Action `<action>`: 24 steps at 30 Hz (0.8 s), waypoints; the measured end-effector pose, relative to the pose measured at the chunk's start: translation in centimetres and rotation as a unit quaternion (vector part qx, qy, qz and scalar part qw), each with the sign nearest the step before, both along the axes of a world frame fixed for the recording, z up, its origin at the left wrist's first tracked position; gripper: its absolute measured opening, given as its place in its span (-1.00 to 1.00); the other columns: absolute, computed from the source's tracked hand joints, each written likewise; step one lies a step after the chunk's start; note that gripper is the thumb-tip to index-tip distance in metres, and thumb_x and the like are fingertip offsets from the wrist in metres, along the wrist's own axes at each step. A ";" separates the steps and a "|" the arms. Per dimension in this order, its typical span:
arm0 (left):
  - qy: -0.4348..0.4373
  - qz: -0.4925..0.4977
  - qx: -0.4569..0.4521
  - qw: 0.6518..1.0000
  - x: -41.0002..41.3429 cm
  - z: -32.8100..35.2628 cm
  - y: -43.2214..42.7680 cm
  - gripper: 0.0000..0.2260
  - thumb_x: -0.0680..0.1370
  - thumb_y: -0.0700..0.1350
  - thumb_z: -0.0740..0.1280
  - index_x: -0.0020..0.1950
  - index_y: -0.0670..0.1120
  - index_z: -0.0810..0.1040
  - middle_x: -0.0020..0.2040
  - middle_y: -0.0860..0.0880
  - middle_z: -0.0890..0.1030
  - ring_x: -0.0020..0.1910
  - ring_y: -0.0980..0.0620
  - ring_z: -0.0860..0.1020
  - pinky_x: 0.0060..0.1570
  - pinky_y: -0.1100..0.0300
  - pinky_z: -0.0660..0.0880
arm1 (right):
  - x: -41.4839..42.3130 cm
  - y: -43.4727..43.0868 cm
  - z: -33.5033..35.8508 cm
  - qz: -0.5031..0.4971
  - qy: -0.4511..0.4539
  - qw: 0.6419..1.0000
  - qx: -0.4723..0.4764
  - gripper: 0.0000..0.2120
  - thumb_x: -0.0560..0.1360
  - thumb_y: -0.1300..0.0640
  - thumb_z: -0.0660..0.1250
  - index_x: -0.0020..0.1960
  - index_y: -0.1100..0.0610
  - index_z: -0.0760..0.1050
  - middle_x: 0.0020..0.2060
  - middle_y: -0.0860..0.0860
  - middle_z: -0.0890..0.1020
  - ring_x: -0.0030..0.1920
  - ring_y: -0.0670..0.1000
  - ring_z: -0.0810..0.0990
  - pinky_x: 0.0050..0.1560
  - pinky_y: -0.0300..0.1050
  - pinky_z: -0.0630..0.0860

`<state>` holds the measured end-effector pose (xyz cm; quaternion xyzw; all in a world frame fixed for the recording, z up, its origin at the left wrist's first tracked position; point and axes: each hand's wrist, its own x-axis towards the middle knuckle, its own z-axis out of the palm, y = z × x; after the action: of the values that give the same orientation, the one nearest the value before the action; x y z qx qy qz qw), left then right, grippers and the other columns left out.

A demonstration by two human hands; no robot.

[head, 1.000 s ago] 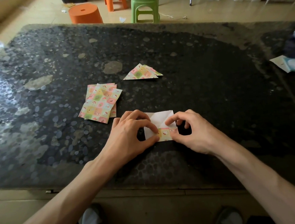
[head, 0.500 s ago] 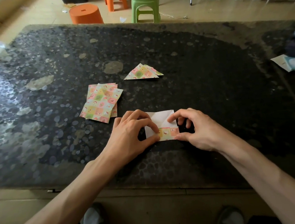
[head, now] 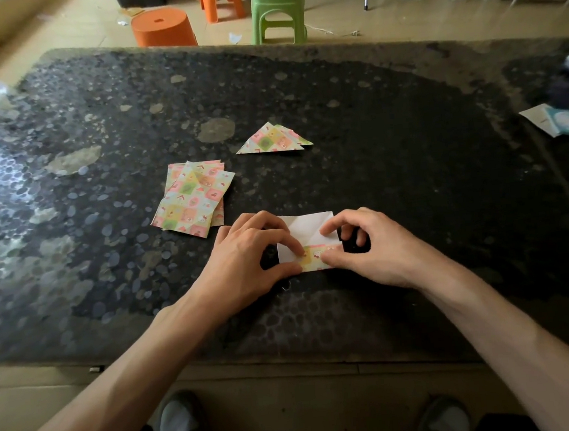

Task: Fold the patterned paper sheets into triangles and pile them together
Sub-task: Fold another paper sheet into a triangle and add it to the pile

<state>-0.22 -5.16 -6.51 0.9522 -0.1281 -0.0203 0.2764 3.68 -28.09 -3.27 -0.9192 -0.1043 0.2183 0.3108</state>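
Patterned paper sheet (head: 307, 235): lies white side up on the near middle of the worktop (head: 410, 176), with its near edge turned up into a narrow patterned strip; creases cross the white face
Left hand (head: 246, 265): fingers curled, with forefinger and thumb pinching the left end of the patterned strip
Right hand (head: 379, 248): fingers curled, thumb pressed on the right end of the strip and forefinger tip on the white face above it; the other fingers are tucked past the sheet's right edge
Stack of flat sheets (head: 194, 199): pattern up, slightly fanned, just beside the left hand on its far left
Folded triangles (head: 273, 140): overlapping in a small pile, farther back than the stack and to its right, well apart from both hands
Stools: a green stool (head: 277, 6) and an orange stool (head: 161, 28) stand on the floor past the far edge of the worktop
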 end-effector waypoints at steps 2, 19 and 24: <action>-0.003 -0.002 -0.001 1.000 0.0 0.1 0.1 -0.82 0.47 0.23 0.45 0.06 0.31 0.63 0.21 0.28 0.45 0.33 0.19 0.33 0.21 0.09 0.24 | -0.4 0.6 -0.4 -0.004 -0.034 0.999 -0.013 -0.70 0.50 -0.11 0.51 0.17 -0.23 0.50 -0.02 -0.21 0.40 0.04 -0.13 0.44 0.01 -0.18 0.44; -0.028 0.022 0.011 0.999 0.5 0.5 2.1 -0.75 0.46 0.25 0.43 0.09 0.22 0.65 0.20 0.17 0.49 0.20 0.11 0.45 0.21 0.12 0.43 | 0.2 -0.2 -0.6 -0.005 -0.036 0.999 0.000 -0.70 0.53 0.04 0.51 0.17 -0.25 0.54 -0.01 -0.19 0.49 -0.07 -0.13 0.51 -0.16 -0.30 0.36; -0.041 0.038 -0.004 0.998 0.1 0.6 1.2 -0.73 0.46 0.28 0.40 0.08 0.20 0.55 0.08 0.22 0.52 0.04 0.16 0.46 0.05 0.19 0.40 | 0.1 0.0 -0.6 -0.007 -0.047 0.999 -0.005 -0.72 0.54 0.03 0.49 0.18 -0.24 0.53 -0.01 -0.19 0.48 -0.07 -0.14 0.51 -0.16 -0.30 0.37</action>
<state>-0.07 -3.96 -5.89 0.9553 -0.1028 0.0298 0.2757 3.80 -28.05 -3.84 -0.9308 -0.1114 0.1727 0.3023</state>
